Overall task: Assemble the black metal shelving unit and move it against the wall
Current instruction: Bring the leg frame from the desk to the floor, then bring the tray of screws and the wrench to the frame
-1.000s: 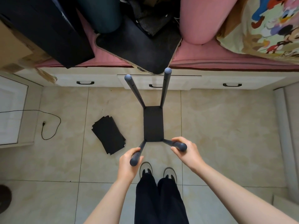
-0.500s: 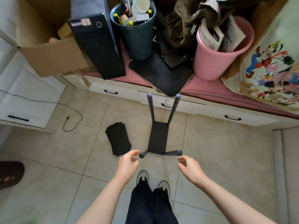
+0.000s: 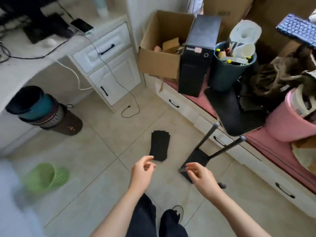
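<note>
Shelving unit (image 3: 196, 158) on floor beyond right hand (image 3: 201, 177) (both hands empty).

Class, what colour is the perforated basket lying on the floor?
Light green basket, seen in the head view, though blurred.

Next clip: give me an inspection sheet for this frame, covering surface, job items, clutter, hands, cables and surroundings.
Surface: beige tiled floor.
Job's things: shelf frame, one black panel with grey poles, stands on the floor; stack of black panels lies left of it.
Clutter: green basket on its side, stacked bins, cardboard box, computer tower, teal bin, pink bucket.
Hands: left hand and right hand hover, fingers relaxed, holding nothing.
Cables: black cable trails from the white cabinet to the floor.
Surroundings: drawer bench at right.
</note>
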Action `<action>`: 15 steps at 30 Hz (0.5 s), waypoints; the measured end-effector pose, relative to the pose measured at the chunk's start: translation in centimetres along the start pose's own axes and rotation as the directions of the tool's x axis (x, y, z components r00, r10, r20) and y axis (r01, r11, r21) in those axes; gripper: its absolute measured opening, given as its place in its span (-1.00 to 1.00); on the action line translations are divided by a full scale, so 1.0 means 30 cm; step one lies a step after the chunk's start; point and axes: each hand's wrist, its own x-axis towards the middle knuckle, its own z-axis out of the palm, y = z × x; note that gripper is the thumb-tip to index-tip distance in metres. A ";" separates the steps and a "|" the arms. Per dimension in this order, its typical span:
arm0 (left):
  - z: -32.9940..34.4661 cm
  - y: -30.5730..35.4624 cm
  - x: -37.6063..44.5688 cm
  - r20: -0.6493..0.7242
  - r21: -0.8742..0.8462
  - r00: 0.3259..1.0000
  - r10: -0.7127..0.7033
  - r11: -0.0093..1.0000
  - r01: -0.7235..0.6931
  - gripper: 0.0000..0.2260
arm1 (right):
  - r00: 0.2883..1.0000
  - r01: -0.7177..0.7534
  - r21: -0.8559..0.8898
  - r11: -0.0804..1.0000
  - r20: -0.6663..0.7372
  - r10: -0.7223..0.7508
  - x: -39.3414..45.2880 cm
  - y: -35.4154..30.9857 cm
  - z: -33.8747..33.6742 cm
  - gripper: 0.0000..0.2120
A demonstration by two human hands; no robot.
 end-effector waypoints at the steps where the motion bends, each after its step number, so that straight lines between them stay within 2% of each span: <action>1: -0.035 -0.010 -0.011 -0.029 -0.037 0.999 -0.022 0.999 0.021 -0.71 | 1.000 0.026 -0.024 0.999 0.013 -0.026 0.015 -0.040 0.025 -0.78; 6: -0.226 -0.091 -0.029 -0.176 -0.056 0.982 -0.073 0.996 0.064 -0.75 | 0.988 0.130 -0.113 0.985 0.098 -0.119 0.098 -0.265 0.169 -0.77; 10: -0.424 -0.165 -0.012 -0.232 0.025 0.969 -0.087 0.995 0.095 -0.78 | 0.974 0.199 -0.160 0.967 0.143 -0.177 0.169 -0.459 0.298 -0.77; 15: -0.720 -0.235 0.034 -0.314 0.041 0.943 -0.113 0.990 0.132 -0.78 | 0.967 0.226 -0.165 0.960 0.155 -0.201 0.235 -0.715 0.491 -0.77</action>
